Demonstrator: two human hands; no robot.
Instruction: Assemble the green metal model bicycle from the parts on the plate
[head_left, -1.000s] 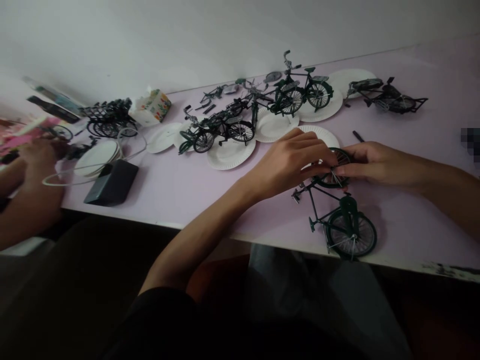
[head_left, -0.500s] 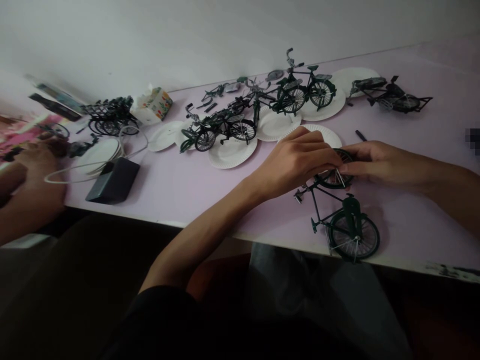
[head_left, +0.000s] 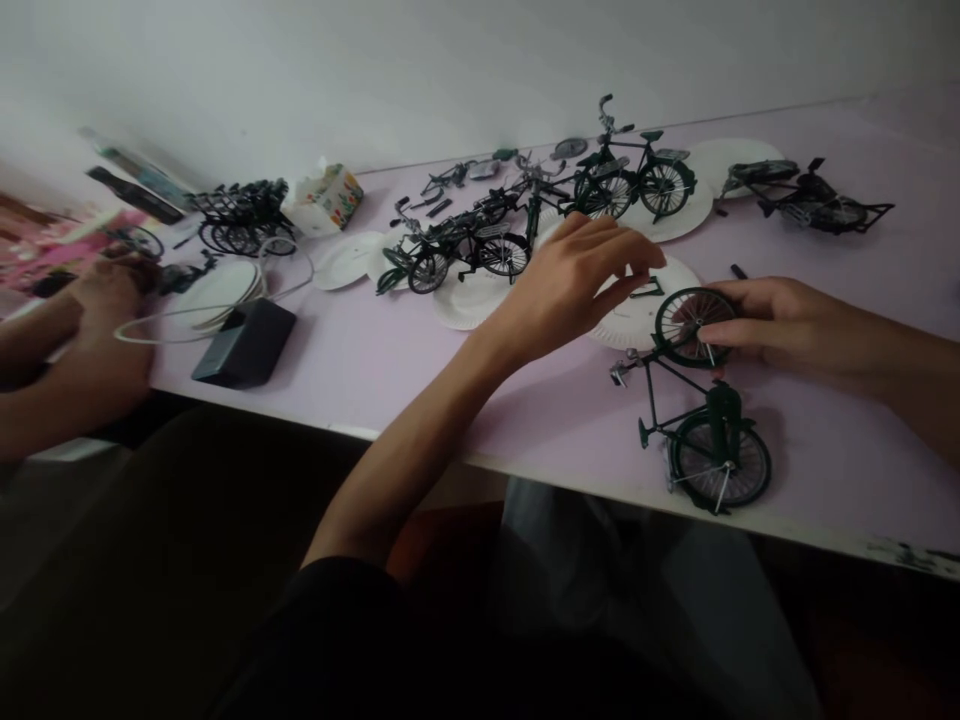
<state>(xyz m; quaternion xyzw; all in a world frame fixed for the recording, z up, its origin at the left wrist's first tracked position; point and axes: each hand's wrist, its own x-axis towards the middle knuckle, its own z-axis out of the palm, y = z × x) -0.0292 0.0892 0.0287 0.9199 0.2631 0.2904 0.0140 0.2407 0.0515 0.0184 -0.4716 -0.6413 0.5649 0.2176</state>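
A dark green model bicycle (head_left: 679, 405) lies tilted near the table's front edge, its handlebar to the left. My right hand (head_left: 765, 325) grips its far wheel between thumb and fingers. My left hand (head_left: 577, 280) is off the bicycle, above a white paper plate (head_left: 622, 325). Its fingers are curved with a gap to the thumb, and I see nothing held between them. A small dark green part (head_left: 649, 288) shows on the plate just below the fingertips.
Several model bicycles (head_left: 480, 250) stand on paper plates along the back. One more bicycle (head_left: 817, 205) lies at the right. At left are a dark box (head_left: 246, 345), a white cable (head_left: 142, 333), a tissue box (head_left: 334, 200) and another person's hands (head_left: 112, 290).
My left hand has let go of the wheel and moved left over the plate. My right hand still holds the wheel. The view has shifted slightly.
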